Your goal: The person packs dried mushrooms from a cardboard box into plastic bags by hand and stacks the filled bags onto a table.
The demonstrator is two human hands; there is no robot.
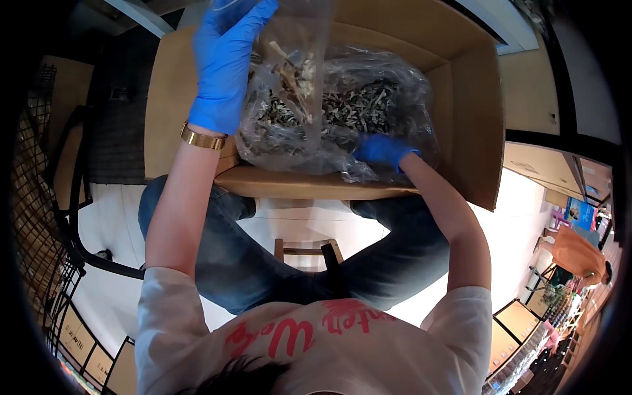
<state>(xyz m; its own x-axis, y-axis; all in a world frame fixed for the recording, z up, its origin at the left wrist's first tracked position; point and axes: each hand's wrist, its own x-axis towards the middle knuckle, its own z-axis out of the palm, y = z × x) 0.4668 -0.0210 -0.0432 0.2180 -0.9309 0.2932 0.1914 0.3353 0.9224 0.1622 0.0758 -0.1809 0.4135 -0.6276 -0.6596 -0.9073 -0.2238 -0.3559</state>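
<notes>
My left hand [227, 62], in a blue glove, is raised over the left part of a cardboard box [471, 131] with its fingers closed on the top of a clear plastic bag [322, 33]. Pale and brown dried pieces [293, 76] show inside that bag. Behind it, a large clear plastic liner [411, 82] in the box holds many grey and white dried strips [368, 105]. My right hand [382, 150], also gloved in blue, reaches into the liner's near right part. Its fingertips are hidden among plastic and strips, so what it holds cannot be made out.
The box's near flap [296, 184] lies above my knees. A small wooden stool [306, 250] is between my legs. A black wire mesh rack [39, 197] stands at left. Shelves and a person in orange [576, 253] are far right.
</notes>
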